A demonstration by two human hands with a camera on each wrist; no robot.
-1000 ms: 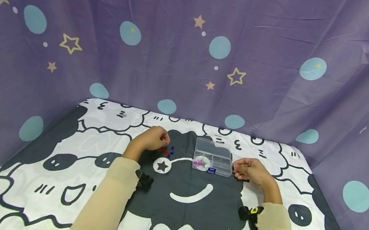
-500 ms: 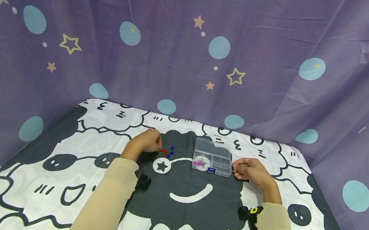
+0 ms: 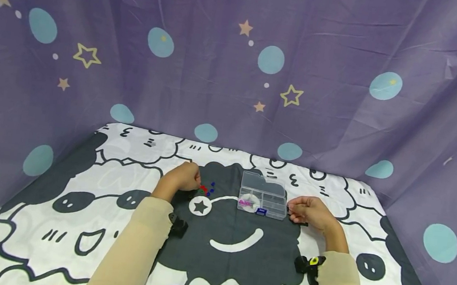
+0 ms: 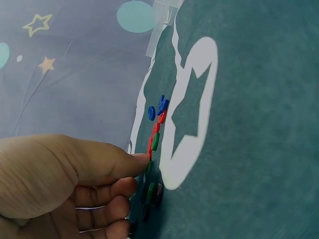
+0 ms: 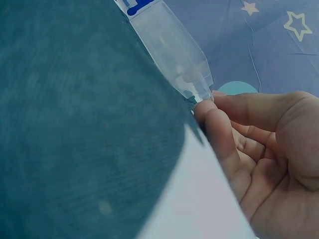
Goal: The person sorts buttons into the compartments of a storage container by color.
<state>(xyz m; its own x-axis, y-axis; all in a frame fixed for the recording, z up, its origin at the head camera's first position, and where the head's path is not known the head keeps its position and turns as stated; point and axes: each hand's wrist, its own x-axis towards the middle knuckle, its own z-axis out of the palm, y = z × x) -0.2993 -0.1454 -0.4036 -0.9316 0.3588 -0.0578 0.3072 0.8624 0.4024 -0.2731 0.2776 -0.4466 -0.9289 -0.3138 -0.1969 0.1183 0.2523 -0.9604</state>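
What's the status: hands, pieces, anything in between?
Left hand at small coloured pieces. Right hand touching clear box; both grips unclear. Several pieces on cloth. No obstacle seen between pieces and box.

Moved the left hand (image 3: 182, 176) leftward over the last second, ending slightly lower in the head view than at the start. Drew it away from the blue pieces (image 3: 213, 184), widening the gap between. Changed its outline, too, from longer and reaching to shorter and rounder. Lost sight, in the head view, of the leftmost red, leaving a shorter patch of red pieces (image 3: 204, 189) beside the hand. Made most of this move in the first half-second, with barely any shift after. Tipped the head view a trace, setting the curtain (image 3: 227, 1) print marginally lower.
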